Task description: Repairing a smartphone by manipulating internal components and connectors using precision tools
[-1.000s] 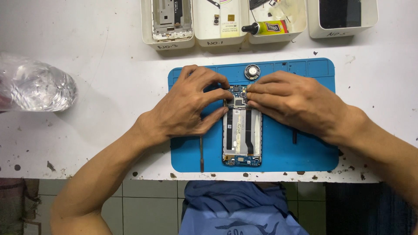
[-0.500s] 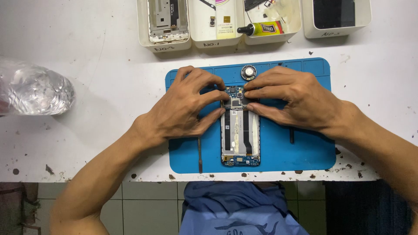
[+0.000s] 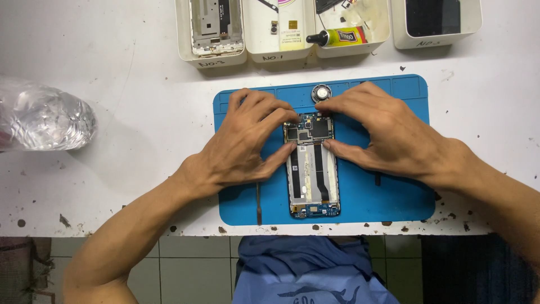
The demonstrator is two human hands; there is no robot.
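**Opened phone on blue mat, both hands at its upper end**

Item 1: opened phone (image 3: 313,166), back cover off, lying flat and lengthwise at the middle of the blue work mat (image 3: 394,197), near the front edge of the white surface (image 3: 140,112); circuit board bare at its far end, 2 dark flex strips running down the pale middle, small board at its near end.

Item 2: left hand (image 3: 247,143), fingers spread, palm down on the mat; fingertips pressing the phone's left rim and upper board; it grips nothing.

Item 3: right hand (image 3: 388,132), fingers likewise spread; thumb against the right rim, fingertips at the top edge; no tool in it.

Item 4: small round metal part (image 3: 321,93) on the mat's far edge, just beyond the fingertips.

Item 5: 4 white trays along the surface's far edge; 1 holds a phone frame (image 3: 211,25), another a yellow glue tube (image 3: 340,37).

Item 6: clear plastic bag (image 3: 42,118) at the left edge.

Progress, as judged: cover removed and internals exposed; boards and flex strips appear seated in the frame; much left to do; direction of the work cannot be told.
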